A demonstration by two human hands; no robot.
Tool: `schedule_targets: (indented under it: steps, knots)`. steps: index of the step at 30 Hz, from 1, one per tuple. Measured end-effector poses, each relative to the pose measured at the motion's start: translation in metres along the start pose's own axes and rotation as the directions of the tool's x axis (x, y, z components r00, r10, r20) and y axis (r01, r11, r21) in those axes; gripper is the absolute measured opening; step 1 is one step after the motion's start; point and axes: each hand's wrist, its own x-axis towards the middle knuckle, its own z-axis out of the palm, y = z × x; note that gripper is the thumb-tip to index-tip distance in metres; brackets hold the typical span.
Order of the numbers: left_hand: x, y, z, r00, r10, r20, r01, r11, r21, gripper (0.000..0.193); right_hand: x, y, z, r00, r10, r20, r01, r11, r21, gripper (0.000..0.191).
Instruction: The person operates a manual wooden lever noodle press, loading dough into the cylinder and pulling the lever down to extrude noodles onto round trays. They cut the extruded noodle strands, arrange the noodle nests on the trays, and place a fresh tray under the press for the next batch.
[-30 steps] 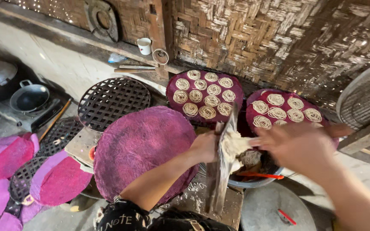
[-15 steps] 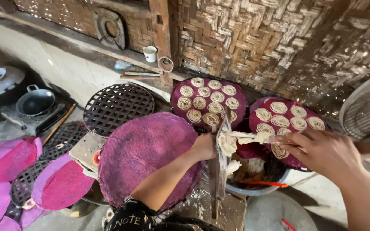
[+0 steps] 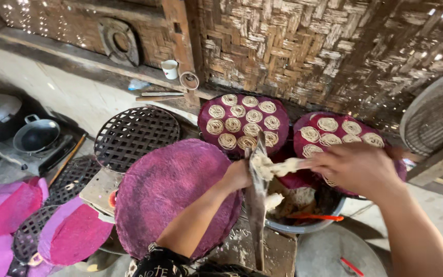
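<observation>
Above the grey round basin [image 3: 303, 225], the right hand [image 3: 357, 166] pinches a pale sticky dough strip [image 3: 283, 167] against the upright thin metal blade [image 3: 256, 200], which the left hand [image 3: 238, 175] grips beside the round purple woven mat [image 3: 170, 195].

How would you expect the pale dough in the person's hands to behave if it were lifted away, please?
The dough is probably soft and floppy: it stretches in a lumpy strand between the left hand and the right hand. It looks sticky, since bits cling to the metal blade. It would likely tear or sag if held by one end.
</observation>
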Motion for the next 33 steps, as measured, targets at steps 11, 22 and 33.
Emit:
schedule_targets:
  steps: [11,22,33]
  knots:
    - [0.022,-0.015,0.031,0.969,0.086,0.231,0.225,0.069,-0.972,0.034,-0.069,-0.048,0.144,0.675,0.732,0.091,-0.682,0.572,0.456,0.039]
    - [0.003,-0.013,0.01,0.998,-0.062,0.013,0.055,0.759,-0.649,0.033,-0.11,-0.018,0.117,0.835,0.504,0.222,-0.508,0.551,0.662,0.029]
    - [-0.017,0.05,0.003,0.991,-0.125,0.052,0.125,0.992,0.007,0.039,0.005,0.013,-0.021,0.606,0.27,0.748,-0.34,0.938,-0.063,0.052]
